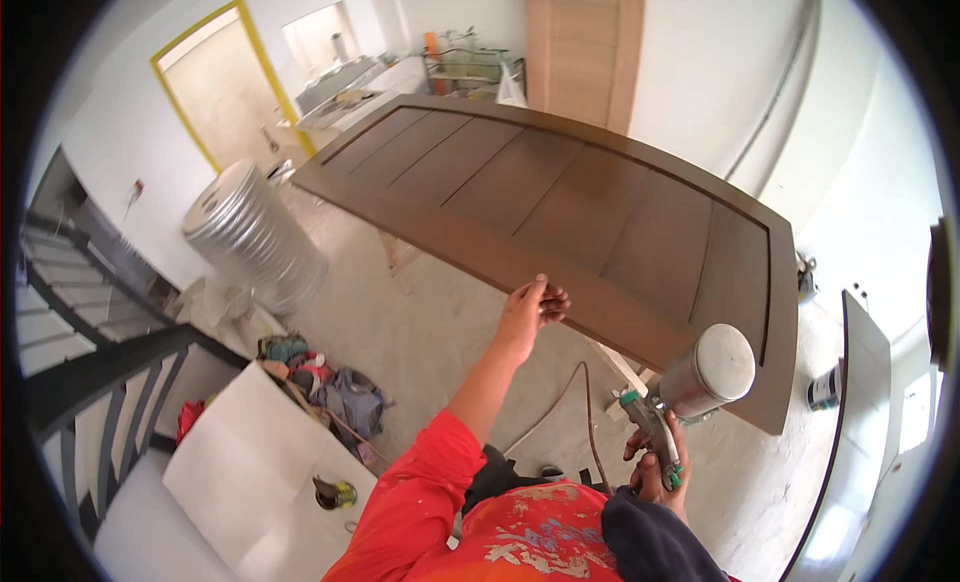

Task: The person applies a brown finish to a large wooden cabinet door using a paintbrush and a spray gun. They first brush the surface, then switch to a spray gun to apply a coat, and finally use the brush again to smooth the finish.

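Note:
A paint spray gun (654, 430) with a metal cup (712, 368) on top is gripped in my right hand (664, 473), low at the right. My left hand (536, 304) is raised near the front edge of a brown door panel (480, 237), its fingers loosely curled; whether it touches the edge or pinches something small I cannot tell. The panel lies flat on wooden supports (615, 364). Vertical grooves and a raised frame mark its brown surface. A thin brown hose (589, 417) hangs below and trails over the floor.
A silver ribbed drum (255, 229) stands at left. Bags and cloths (337, 387) lie on the floor beside a black railing (112, 372). An open can (335, 494) rests on a white board (255, 462). Another dark panel (847, 462) leans at right, near a paint bucket (823, 389).

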A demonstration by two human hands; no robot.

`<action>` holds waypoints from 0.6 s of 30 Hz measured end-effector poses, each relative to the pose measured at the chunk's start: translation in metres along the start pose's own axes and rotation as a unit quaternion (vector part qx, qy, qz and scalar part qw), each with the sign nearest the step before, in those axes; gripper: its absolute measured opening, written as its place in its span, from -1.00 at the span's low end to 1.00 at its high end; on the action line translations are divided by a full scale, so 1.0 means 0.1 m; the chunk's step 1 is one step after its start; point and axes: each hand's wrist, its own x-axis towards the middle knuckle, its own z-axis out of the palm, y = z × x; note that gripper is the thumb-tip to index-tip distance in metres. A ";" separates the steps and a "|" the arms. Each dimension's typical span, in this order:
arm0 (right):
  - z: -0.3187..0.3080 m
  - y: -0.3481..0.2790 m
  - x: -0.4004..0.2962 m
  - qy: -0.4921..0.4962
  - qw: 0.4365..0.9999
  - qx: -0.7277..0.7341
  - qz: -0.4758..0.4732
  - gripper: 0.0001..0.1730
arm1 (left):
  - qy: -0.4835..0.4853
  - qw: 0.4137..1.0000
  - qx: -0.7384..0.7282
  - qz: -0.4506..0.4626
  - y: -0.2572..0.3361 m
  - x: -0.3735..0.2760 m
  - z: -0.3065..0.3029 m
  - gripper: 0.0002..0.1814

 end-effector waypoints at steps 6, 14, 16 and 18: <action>0.28 0.00 -0.08 0.078 0.996 -0.027 -0.029 -0.22 | -0.112 0.990 -0.062 -0.056 -0.02 0.50 0.61 -0.66; 0.83 -0.13 -0.04 0.179 0.984 -0.017 -0.017 -0.28 | -0.166 0.977 -0.058 -0.120 -0.09 0.72 0.78 -0.67; 0.82 -0.34 -0.01 0.174 0.984 -0.023 0.009 -0.32 | -0.159 0.977 -0.059 -0.133 -0.09 0.77 0.89 -0.66; 0.87 -0.35 -0.05 0.187 0.981 -0.041 -0.015 -0.32 | -0.174 0.971 -0.058 -0.153 -0.11 0.76 1.00 -0.67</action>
